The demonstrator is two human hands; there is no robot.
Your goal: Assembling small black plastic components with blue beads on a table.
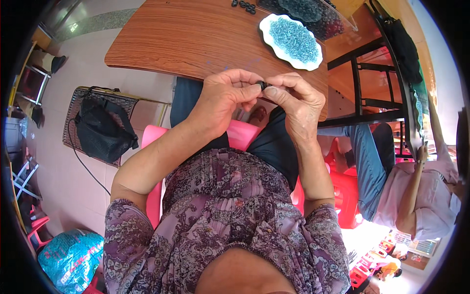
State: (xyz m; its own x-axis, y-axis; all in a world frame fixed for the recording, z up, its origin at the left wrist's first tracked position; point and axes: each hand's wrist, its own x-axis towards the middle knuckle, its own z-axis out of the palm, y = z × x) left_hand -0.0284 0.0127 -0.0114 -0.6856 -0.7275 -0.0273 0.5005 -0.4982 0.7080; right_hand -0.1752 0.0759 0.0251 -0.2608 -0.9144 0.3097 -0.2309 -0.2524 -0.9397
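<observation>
A small black part (264, 85) is pinched between my two hands, just in front of the table's near edge; its exact kind is too small to make out. Thumb and fingers of my left hand (224, 96) close on its left side. From the other side, the thumb and forefinger of my right hand (299, 100) grip it. Beyond my right hand, a white scalloped plate (269, 39) stands on the wooden table (191, 36), heaped with tiny clear bluish pieces (294, 41). Several small black ring-like parts (244, 6) lie at the table's far side.
Behind the plate sits a clear tray or bag of dark pieces (313, 17). A black mesh bag (104, 125) rests on a woven chair at the left. Another person (416, 191) sits at a black-framed table on the right. A teal sack (72, 257) stands at lower left.
</observation>
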